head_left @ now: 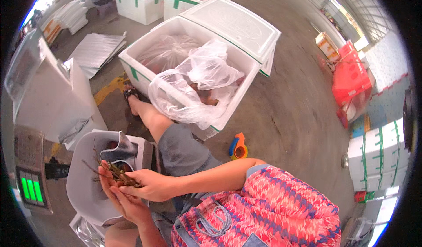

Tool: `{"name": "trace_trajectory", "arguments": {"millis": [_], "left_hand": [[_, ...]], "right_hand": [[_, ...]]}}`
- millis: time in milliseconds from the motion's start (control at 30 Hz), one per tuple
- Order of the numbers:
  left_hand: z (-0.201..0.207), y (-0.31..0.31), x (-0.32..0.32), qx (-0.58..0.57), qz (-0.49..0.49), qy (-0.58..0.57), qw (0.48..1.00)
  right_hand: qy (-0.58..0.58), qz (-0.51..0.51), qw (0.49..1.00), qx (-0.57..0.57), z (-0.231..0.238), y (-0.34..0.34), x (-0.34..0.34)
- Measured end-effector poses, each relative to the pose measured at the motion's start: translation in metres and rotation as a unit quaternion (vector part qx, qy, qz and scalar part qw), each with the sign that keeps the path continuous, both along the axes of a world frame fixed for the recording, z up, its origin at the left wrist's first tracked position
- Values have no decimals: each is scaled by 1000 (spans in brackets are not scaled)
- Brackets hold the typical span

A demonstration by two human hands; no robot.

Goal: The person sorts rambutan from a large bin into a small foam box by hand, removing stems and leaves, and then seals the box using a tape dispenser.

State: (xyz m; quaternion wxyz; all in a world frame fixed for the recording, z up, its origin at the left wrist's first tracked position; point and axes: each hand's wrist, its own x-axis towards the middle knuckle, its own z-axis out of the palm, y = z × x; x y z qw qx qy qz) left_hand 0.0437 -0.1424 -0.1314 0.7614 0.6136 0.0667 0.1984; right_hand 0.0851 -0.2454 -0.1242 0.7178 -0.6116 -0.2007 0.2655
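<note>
Low at the left, a small bundle of thin, brownish-green stalk-like pieces [115, 171] lies between my two hands, with long fine ends sticking up; their exact kind I cannot make out. My left hand [125, 201] is cupped beneath, fingers long and pressed against the bundle's side. From the right, my right hand [151, 185] closes over its lower end. Both hands are above the near side of a pale grey, curved plastic tub [79, 176]. A silvery pouch [121, 150] stands in the tub, and dark contents show beside it.
A lit display panel [31, 187] stands left of the tub. Ahead, an open white foam box [127, 58] holds clear plastic bags [211, 69] with reddish-brown contents; its lid [237, 25] leans behind. An orange tape dispenser [238, 147] lies on the floor; taped boxes [373, 155] stand right.
</note>
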Motion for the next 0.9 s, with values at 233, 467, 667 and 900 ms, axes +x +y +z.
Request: {"name": "trace_trajectory", "arguments": {"millis": [233, 467, 667, 900], "left_hand": [[12, 9, 16, 197, -160, 2, 967], [-17, 124, 26, 292, -9, 93, 952], [-31, 154, -18, 587, -24, 230, 776], [-46, 126, -44, 629, -131, 278, 714]], "right_hand": [[-37, 241, 907, -344, 68, -226, 41], [34, -819, 426, -384, 154, -688, -51], [-146, -542, 770, -302, 15, -416, 113], [-171, 146, 964, -139, 31, -60, 125]]}}
